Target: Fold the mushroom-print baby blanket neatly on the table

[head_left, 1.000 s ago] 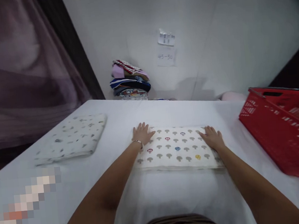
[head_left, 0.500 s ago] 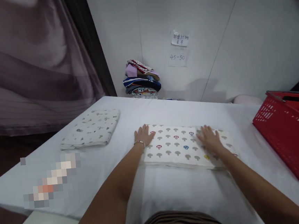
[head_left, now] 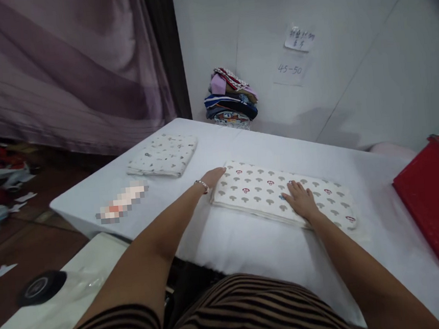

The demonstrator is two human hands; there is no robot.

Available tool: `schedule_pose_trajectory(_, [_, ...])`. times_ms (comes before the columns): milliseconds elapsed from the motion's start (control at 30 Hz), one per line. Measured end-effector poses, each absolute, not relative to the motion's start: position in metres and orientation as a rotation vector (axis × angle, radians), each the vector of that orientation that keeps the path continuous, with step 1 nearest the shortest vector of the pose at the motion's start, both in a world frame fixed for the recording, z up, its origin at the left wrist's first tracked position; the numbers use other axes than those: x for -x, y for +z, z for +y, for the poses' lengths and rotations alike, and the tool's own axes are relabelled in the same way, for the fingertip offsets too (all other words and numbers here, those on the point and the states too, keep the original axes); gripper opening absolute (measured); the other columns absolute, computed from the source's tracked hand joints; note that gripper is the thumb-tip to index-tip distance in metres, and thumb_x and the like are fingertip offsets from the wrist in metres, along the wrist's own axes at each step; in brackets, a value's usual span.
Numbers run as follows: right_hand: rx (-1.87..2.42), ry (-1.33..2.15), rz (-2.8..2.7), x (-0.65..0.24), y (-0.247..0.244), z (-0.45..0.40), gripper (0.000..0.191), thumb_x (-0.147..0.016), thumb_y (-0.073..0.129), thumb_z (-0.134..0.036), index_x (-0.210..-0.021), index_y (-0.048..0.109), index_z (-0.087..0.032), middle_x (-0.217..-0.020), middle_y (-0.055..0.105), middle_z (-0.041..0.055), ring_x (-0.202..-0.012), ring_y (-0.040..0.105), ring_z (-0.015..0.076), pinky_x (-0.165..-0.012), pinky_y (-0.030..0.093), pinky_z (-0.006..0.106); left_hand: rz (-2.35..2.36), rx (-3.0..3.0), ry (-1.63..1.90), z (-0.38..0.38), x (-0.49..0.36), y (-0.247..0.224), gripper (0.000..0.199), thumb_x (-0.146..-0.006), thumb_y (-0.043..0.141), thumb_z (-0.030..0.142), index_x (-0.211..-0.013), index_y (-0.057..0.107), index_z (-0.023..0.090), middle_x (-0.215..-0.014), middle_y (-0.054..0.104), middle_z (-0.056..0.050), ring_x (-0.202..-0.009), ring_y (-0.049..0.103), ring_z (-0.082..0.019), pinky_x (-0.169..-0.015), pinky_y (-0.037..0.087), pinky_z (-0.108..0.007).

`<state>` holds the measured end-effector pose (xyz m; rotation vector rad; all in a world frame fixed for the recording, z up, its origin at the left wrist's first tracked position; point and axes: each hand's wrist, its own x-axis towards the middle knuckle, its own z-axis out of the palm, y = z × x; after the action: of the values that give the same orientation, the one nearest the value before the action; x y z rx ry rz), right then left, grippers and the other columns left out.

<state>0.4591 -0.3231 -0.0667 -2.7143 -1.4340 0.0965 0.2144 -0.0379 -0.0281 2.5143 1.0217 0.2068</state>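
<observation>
A white folded cloth printed with small mushrooms [head_left: 255, 184] lies flat on the white-covered table in front of me. At its left edge is my left hand [head_left: 213, 178], with a bracelet at the wrist; its fingers are stretched out along the cloth's upper left corner. My right hand [head_left: 301, 201] rests flat on top of the cloth, right of its middle, fingers spread. Another folded cloth with a small scattered print [head_left: 165, 155] sits farther left, apart from both hands.
A red plastic basket [head_left: 434, 207] stands at the table's right side. Stacked folded fabrics [head_left: 231, 99] are against the wall behind. Left of my arm, a blurred-out item [head_left: 123, 201] lies on the table [head_left: 193, 213]. A pale surface with a dark round object [head_left: 41, 287] is at lower left.
The view has swung left and down. My left hand has turned along the cloth's left edge, its fingers closer together. The right hand has slid toward the cloth's middle, and the cloth looks more slanted.
</observation>
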Motion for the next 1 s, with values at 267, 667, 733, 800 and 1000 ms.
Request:
schedule_pose_trajectory(267, [2.426, 0.29, -1.55, -0.4, -0.038, -0.307, 0.06, -0.093, 0.024, -0.054, -0.144, 0.029, -0.023, -0.152, 0.021, 0.006, -0.14, 0.013, 0.024, -0.111, 0.014, 0.05, 1.357, -2.22, 0.34, -0.1, -0.152, -0.032, 0.044, -0.084, 0.04, 0.055, -0.084, 0.066, 0.019, -0.083, 0.07, -0.005, -0.079, 0.062, -0.017, -0.068, 0.043, -0.026])
schedule_pose_trajectory(667, [2.218, 0.325, -1.85, -0.351, -0.049, -0.319, 0.053, -0.09, 0.039, -0.04, -0.139, 0.04, -0.02, -0.148, 0.03, 0.0075, -0.139, 0.019, 0.0225, -0.112, 0.013, 0.047, 1.371, -2.13, 0.129, -0.115, -0.159, -0.015, 0.034, -0.075, 0.054, 0.05, -0.075, 0.065, 0.018, -0.078, 0.068, -0.006, -0.07, 0.061, -0.018, -0.056, 0.041, -0.025])
schedule_pose_trajectory(733, [2.194, 0.302, -1.853, -0.353, -0.053, -0.321, 0.052, -0.09, 0.04, -0.038, -0.138, 0.041, -0.02, -0.148, 0.031, 0.008, -0.139, 0.02, 0.0227, -0.111, 0.014, 0.047, 1.383, -2.118, 0.118, -0.115, -0.157, -0.013, 0.034, -0.076, 0.053, 0.05, -0.078, 0.065, 0.018, -0.078, 0.068, -0.006, -0.07, 0.061, -0.017, -0.055, 0.04, -0.024])
schedule_pose_trajectory(800, [2.174, 0.285, -1.857, -0.354, -0.056, -0.322, 0.051, -0.089, 0.041, -0.037, -0.138, 0.042, -0.021, -0.147, 0.033, 0.0082, -0.138, 0.021, 0.0231, -0.111, 0.015, 0.048, 1.391, -2.124, 0.078, -0.115, -0.154, -0.013, 0.034, -0.075, 0.053, 0.05, -0.076, 0.065, 0.017, -0.077, 0.068, -0.007, -0.071, 0.062, -0.018, -0.056, 0.04, -0.024])
schedule_pose_trajectory(1000, [2.174, 0.234, -1.853, -0.354, -0.06, -0.32, 0.048, -0.089, 0.042, -0.035, -0.135, 0.045, -0.021, -0.146, 0.035, 0.008, -0.137, 0.024, 0.0233, -0.111, 0.017, 0.047, 1.451, -2.143, 0.034, -0.117, -0.148, -0.022, 0.043, -0.075, 0.051, 0.056, -0.078, 0.065, 0.015, -0.085, 0.069, -0.012, -0.077, 0.064, -0.023, -0.058, 0.042, -0.026])
